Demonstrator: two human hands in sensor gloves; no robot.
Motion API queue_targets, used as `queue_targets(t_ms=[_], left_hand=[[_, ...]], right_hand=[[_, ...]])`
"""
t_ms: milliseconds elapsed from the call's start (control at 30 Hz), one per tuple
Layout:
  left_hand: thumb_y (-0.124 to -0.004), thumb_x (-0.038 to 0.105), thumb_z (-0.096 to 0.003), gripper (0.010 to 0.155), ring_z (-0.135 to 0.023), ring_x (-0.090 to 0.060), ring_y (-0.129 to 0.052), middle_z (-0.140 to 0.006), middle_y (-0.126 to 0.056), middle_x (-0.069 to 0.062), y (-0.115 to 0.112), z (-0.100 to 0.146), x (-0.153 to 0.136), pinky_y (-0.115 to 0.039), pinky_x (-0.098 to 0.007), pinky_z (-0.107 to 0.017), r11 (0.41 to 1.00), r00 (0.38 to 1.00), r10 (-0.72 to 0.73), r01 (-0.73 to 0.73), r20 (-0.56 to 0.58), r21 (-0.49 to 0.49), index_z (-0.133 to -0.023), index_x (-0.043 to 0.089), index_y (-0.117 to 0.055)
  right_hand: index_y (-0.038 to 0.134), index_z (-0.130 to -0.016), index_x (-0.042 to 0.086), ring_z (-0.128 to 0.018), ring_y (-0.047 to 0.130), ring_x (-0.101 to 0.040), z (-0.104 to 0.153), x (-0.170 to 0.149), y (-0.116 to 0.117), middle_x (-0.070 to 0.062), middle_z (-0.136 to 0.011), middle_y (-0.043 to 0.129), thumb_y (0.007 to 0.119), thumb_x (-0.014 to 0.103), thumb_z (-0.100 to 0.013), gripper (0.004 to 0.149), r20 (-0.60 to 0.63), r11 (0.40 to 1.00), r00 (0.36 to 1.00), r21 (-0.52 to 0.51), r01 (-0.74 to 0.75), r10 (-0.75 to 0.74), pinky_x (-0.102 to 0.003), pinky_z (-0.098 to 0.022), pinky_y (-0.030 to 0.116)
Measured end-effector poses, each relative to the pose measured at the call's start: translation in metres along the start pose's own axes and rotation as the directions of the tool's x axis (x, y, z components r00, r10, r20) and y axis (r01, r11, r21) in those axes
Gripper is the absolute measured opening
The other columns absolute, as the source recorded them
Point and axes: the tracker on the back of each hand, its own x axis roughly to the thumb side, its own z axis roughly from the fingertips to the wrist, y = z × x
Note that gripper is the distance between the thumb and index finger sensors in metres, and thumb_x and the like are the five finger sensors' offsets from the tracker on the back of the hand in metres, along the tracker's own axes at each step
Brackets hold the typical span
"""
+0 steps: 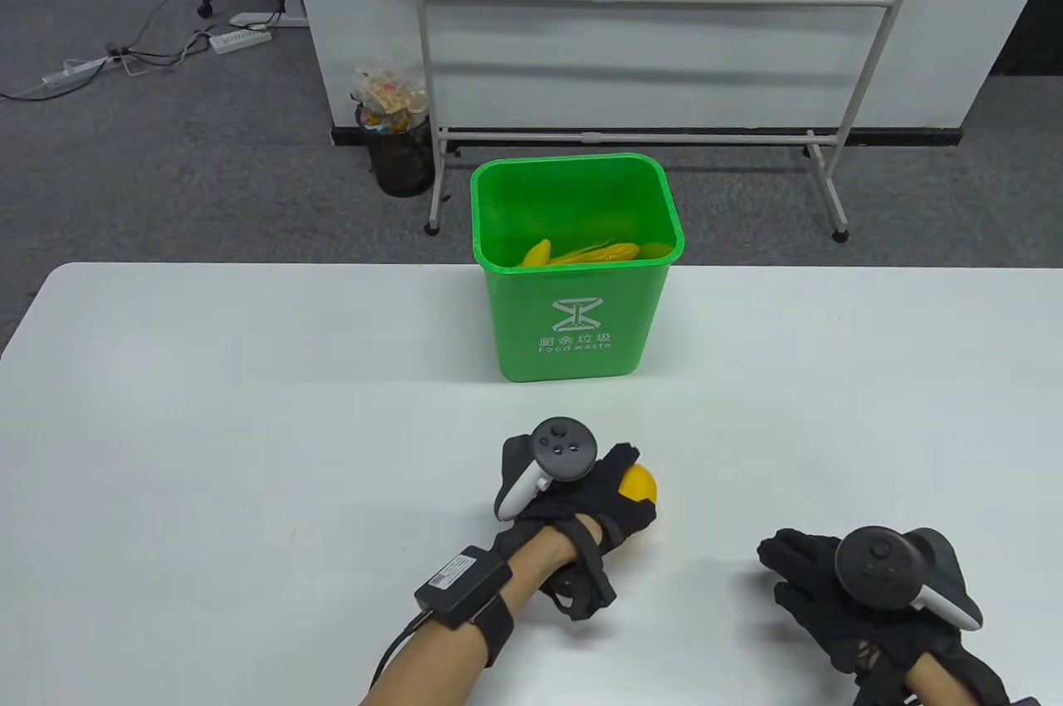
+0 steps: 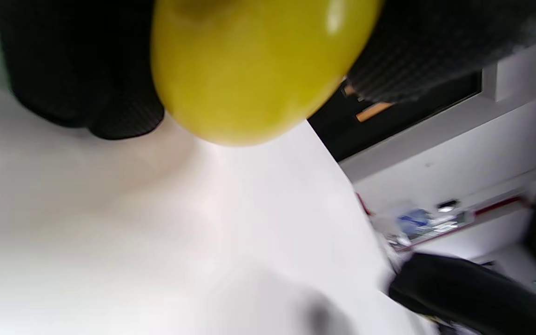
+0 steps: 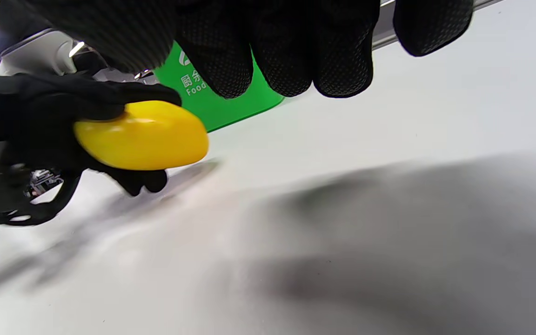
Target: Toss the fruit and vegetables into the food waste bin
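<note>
The left hand (image 1: 581,502) grips a yellow fruit (image 1: 641,483); the right hand (image 1: 839,598) holds nothing. The smooth fruit may slip, or bounce off the green bin (image 1: 576,274).

The green bin (image 1: 573,266) bears a white print on its near wall: a recycling-style symbol (image 1: 575,313), beneath it a line of Chinese characters, 厨余垃圾 (image 1: 574,340), and under that the English words "Food waste" (image 1: 574,347). In the right wrist view only the start of that print shows, "Foo" (image 3: 195,89), behind the fingers.
</note>
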Motion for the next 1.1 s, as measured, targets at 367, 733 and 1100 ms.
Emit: queue_targets(t_ms=[367,733,1100], left_hand=[[-0.079,0.055,-0.0481,0.086,-0.077,-0.051,-0.094,-0.109,-0.045,-0.034,0.057,0.046,0.129,-0.085,-0.055,-0.056,0.726,0.464,0.677,-0.549,0.571,-0.414,-0.108,0.016,-0.032],[-0.054,0.068,-0.0525,0.098,-0.096,-0.062,-0.047,-0.105,-0.006,-0.037,0.188,0.022,0.111,-0.052,-0.070,-0.067,0.628,0.676,0.582,-0.727,0.451,0.279,-0.100,0.003,0.003],[-0.056,0.069,-0.0524,0.092,-0.102,-0.055,-0.042,-0.111,-0.019,-0.030,0.174,0.092,0.114,-0.048,-0.070,-0.070,0.675,0.543,0.425,-0.723,0.724,0.146,-0.106,0.009,-0.010]], right_hand=[[0.067,-0.101,0.014,-0.097,0.073,-0.046,-0.007,0.008,0.010,-0.017,-0.105,0.066,0.072,0.044,-0.044,0.065,0.013,0.999,1.000,0.041,-0.011,0.011,-0.070,-0.068,0.054],[0.067,-0.101,0.014,-0.096,0.073,-0.046,-0.005,0.013,0.009,-0.017,-0.105,0.066,0.072,0.044,-0.044,0.064,0.029,0.999,1.000,0.042,-0.001,0.000,-0.070,-0.068,0.054],[0.067,-0.101,0.014,-0.097,0.072,-0.046,-0.004,0.015,0.007,-0.017,-0.106,0.065,0.072,0.044,-0.044,0.065,0.031,1.000,0.999,0.012,0.009,-0.009,-0.070,-0.068,0.054]])
